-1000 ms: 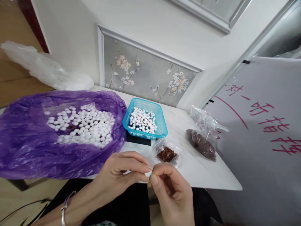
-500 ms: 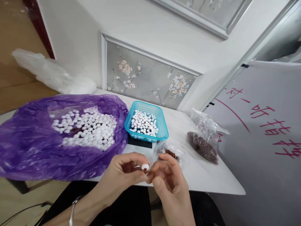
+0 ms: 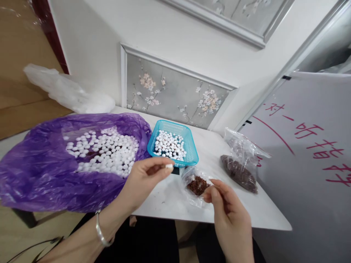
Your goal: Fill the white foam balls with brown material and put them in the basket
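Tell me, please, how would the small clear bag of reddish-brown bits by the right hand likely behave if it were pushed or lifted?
The small clear bag looks thin and crinkled, so it would probably flop and sag when lifted. It holds only a small heap, so it is likely light and would slide on the smooth white table. Its mouth seems open beside the right hand; the bits might spill.

Right hand fingertip contents (unclear)

Head-worn, looking forward and down over a white table. Close to both hands. Single view only.
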Demonstrator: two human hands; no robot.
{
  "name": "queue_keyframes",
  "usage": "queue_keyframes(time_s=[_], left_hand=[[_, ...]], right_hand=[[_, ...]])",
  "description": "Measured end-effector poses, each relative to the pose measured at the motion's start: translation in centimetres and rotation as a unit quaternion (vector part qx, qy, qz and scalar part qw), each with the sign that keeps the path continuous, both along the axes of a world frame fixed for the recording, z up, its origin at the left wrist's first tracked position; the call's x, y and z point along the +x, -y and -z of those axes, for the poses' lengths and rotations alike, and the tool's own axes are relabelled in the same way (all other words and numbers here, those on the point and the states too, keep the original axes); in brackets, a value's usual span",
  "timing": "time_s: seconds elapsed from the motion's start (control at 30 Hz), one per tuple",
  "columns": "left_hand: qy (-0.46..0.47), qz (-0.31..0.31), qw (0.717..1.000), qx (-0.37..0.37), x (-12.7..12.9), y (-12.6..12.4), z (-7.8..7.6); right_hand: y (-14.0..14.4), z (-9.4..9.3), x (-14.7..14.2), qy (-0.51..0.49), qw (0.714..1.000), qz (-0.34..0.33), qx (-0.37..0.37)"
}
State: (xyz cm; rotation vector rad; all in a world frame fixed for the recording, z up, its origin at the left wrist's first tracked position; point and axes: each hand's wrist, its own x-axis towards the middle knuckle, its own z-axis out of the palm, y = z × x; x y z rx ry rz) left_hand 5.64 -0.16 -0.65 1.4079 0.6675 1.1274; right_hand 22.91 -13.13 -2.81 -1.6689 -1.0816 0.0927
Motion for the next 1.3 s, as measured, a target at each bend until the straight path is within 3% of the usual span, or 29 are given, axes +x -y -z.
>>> queue_keyframes(time_s=[0.1, 0.23, 0.3, 0.4, 0.53, 0.67, 0.77, 0.9, 1.07, 1.3], left_hand=[[-0.169, -0.116, 0.962, 0.183, 2.1, -2.8, -2.0], [-0.260, -0.138, 0.923, 0.249, 3.0, -6.0, -4.3], [-0.295, -0.138, 0.908, 0.264, 1.4, -6.8, -5.4], [-0.349, -0.154, 0.882, 0.276, -2.9, -6.8, -7.0], [-0.465, -0.160, 0.825, 0.277, -8.6, -6.4, -8.1], [-0.534, -0.094, 0.800, 0.256, -10.2, -6.2, -6.1], [-0.560, -0.051, 0.780, 0.275, -9.1, -5.9, -3.6], [-0.565, -0.053, 0.772, 0.285, -7.4, -5.4, -1.4], [-0.566, -0.053, 0.769, 0.293, -7.0, -5.5, -0.5], [-0.537, -0.073, 0.787, 0.295, -7.3, -6.6, -0.1]], right_hand=[[-1.4, 0.3, 1.8, 0.199, 0.971, 0.009, -0.131], [-3.6, 1.0, 1.8, 0.269, 0.937, -0.044, -0.218], [-4.2, 1.4, 1.5, 0.279, 0.927, -0.060, -0.243], [-4.4, 1.9, 1.4, 0.281, 0.920, -0.065, -0.264], [-4.1, 2.2, 1.6, 0.266, 0.926, -0.052, -0.261], [-4.3, 2.8, 1.6, 0.243, 0.943, -0.028, -0.227], [-4.4, 3.1, 1.6, 0.224, 0.955, -0.019, -0.191], [-4.0, 2.8, 1.6, 0.189, 0.970, -0.010, -0.154], [-3.4, 1.6, 1.5, 0.132, 0.983, -0.035, -0.125], [-2.9, 1.2, 1.6, 0.034, 0.993, -0.039, -0.103]])
